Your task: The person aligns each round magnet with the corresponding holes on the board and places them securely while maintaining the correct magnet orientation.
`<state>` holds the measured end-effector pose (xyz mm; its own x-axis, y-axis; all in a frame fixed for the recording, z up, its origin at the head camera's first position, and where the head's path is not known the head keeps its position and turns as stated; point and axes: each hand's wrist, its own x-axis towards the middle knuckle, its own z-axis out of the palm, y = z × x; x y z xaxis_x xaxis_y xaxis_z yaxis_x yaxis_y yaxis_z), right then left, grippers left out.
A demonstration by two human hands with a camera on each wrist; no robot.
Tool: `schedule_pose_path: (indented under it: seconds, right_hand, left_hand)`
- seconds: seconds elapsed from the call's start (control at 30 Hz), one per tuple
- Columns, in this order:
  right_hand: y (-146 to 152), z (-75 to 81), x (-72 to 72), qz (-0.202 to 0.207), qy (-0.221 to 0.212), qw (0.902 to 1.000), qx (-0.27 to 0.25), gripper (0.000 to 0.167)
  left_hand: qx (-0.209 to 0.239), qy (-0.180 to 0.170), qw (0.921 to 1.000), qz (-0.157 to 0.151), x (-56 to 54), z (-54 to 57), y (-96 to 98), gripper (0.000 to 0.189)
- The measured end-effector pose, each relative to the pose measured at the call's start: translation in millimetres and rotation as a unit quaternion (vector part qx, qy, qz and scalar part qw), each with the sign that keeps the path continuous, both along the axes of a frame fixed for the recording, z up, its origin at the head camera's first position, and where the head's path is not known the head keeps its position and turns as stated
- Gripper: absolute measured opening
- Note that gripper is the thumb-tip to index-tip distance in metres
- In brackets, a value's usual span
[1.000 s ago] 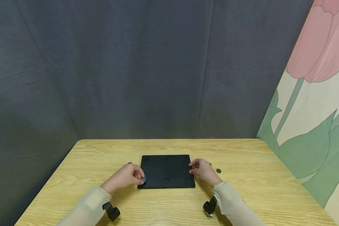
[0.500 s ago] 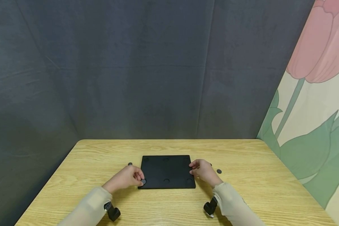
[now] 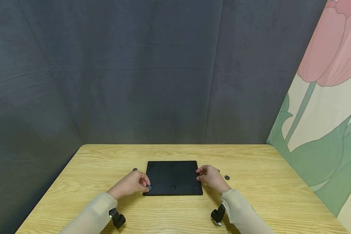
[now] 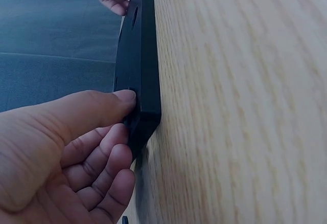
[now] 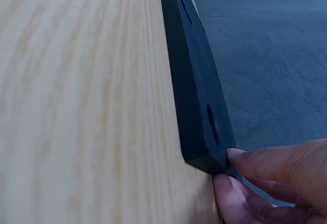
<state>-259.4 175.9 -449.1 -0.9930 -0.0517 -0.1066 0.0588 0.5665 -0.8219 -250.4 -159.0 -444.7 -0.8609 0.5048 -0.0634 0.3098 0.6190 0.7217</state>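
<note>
**Left hand (image 3: 132, 184) pinching grey disc (image 3: 149, 188) at near left corner of black board (image 3: 173, 176)**

Black board: lying flat on the wood-grain table (image 3: 169, 214), in front of me, with shallow round recesses along its near and far edges.

My left hand: thumb and fingertips brought together on the grey disc, at the board's near left corner. From the left wrist, my thumb tip is on the board's upper face and my fingertips are against its left side. Whether the disc is fully seated, I cannot tell; my thumb covers much of the spot.

My right hand (image 3: 212, 177): thumb and fingers bent, gripping the board by its right edge. Just nearer me than that grip, the near right recess (image 3: 196, 187) is in plain sight.

Loose items: one dark disc (image 3: 135, 169) lies on the table just beyond my left hand. A second disc (image 3: 227, 177) lies to the right of my right hand. A small dark object (image 3: 218, 170) shows behind that hand, mostly hidden.

Surroundings: a dark curtain (image 3: 134, 81) behind the table; a tulip-patterned panel (image 3: 324, 45) to the right.
</note>
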Motion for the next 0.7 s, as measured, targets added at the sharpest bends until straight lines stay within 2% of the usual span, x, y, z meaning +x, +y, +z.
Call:
schedule_pose_path:
  seconds: [0.7]
  right_hand:
    - [-0.6, -1.5, -0.3, -0.003, -0.002, 1.0000, -0.001, 0.020]
  left_hand:
    - [-0.002, -0.024, 0.9997, 0.008, -0.4, 3.0, 1.7, 0.013]
